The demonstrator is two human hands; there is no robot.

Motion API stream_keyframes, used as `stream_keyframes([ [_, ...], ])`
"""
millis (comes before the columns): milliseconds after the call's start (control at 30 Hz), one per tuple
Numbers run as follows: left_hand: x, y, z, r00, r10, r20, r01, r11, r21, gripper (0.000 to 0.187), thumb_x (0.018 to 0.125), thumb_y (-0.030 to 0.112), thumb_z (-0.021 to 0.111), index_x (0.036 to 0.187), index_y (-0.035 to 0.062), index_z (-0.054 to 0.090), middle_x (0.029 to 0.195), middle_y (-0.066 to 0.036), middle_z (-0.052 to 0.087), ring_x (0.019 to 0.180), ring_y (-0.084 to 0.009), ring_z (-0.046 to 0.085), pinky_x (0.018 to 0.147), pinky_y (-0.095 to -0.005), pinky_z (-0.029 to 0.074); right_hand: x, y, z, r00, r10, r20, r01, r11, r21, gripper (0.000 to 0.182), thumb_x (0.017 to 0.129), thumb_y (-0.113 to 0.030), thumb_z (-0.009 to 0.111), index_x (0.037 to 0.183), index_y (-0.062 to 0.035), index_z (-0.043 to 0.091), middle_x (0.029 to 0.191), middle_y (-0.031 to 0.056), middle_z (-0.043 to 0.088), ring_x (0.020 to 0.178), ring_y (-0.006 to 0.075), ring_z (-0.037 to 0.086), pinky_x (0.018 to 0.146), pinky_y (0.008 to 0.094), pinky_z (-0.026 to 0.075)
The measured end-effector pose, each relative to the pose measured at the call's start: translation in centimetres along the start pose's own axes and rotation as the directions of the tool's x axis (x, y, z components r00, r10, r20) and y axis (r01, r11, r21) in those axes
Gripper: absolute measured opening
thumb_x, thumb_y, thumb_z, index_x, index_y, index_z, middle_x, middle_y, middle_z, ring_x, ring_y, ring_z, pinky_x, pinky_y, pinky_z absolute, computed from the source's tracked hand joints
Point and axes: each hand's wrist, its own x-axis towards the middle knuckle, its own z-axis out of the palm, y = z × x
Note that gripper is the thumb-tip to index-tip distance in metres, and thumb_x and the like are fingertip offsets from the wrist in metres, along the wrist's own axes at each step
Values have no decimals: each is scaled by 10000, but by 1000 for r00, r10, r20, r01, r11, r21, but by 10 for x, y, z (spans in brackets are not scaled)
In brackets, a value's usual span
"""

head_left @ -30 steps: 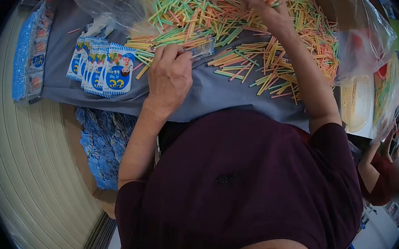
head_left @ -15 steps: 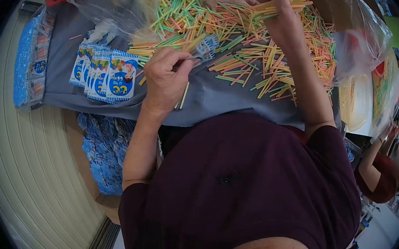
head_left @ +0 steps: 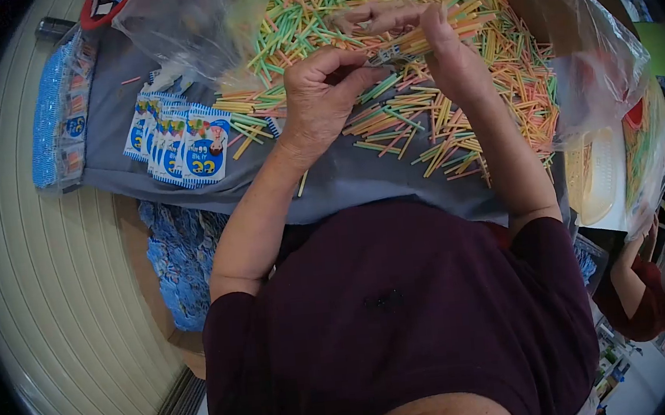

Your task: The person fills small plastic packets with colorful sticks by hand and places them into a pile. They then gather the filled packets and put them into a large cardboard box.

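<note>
My left hand (head_left: 321, 96) pinches a small clear-and-blue printed packet (head_left: 387, 54), its far part close against my right hand. In my right hand (head_left: 449, 51) lies a bundle of thin yellow and orange straw-like sticks (head_left: 474, 17), gripped between thumb and fingers, with one end at the packet. Whether those ends are inside the packet cannot be made out. Beneath and around both hands spreads a large heap of loose pink, green, yellow and orange sticks (head_left: 452, 130). To the left, several printed blue-and-white packets (head_left: 205, 149) overlap in a pile on the grey cloth (head_left: 109, 140).
A clear plastic bag (head_left: 190, 30) lies behind the packet pile, another plastic sheet (head_left: 601, 65) at the right. A wrapped blue bundle (head_left: 51, 113) sits at the far left edge. Beyond a pale yellow basket (head_left: 595, 177) at right, a co-worker's arm (head_left: 632, 284) shows.
My left hand has moved right and up with the packet, towards my right hand. My right hand has shifted slightly left with its sticks, so packet and bundle now meet.
</note>
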Motion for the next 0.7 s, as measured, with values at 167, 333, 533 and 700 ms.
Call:
stream_keyframes([
  [167, 15, 6, 17, 995, -63, 73, 65, 998, -19, 193, 813, 40, 806, 986, -16, 742, 850, -12, 698, 776, -55, 609, 684, -214, 507, 1, -29, -16, 1000, 13, 16, -6, 929, -371, 566, 1024, -528, 411, 1221, -76, 688, 1227, 94, 652, 1165, 202, 583, 1004, 368, 447],
  [333, 47, 4, 40, 985, -90, 145, 130, 945, -300, 157, 874, 50, 759, 1019, -8, 743, 904, -9, 715, 829, -44, 624, 745, -214, 529, 21, -31, -49, 987, -82, -135, 63, 988, -143, 480, 1032, -417, 455, 1238, -44, 675, 1194, 51, 667, 1103, 139, 595, 911, 298, 480],
  [533, 67, -12, 53, 974, -6, 226, 105, 898, -428, 127, 912, 59, 715, 1032, 23, 739, 948, -15, 729, 856, -59, 652, 784, -219, 536, 23, -22, -65, 979, -66, -195, 37, 988, -147, 417, 1035, -353, 478, 1297, -67, 629, 1198, 45, 670, 1063, 87, 594, 832, 260, 485],
  [700, 56, -6, 37, 991, -70, 111, 77, 995, -60, 166, 918, 112, 722, 1010, -25, 740, 878, -4, 716, 830, -50, 622, 749, -222, 510, 16, -27, -61, 996, -92, 17, 94, 985, -143, 451, 990, -239, 589, 1398, -54, 540, 1240, 65, 658, 1061, 115, 622, 831, 249, 492],
])
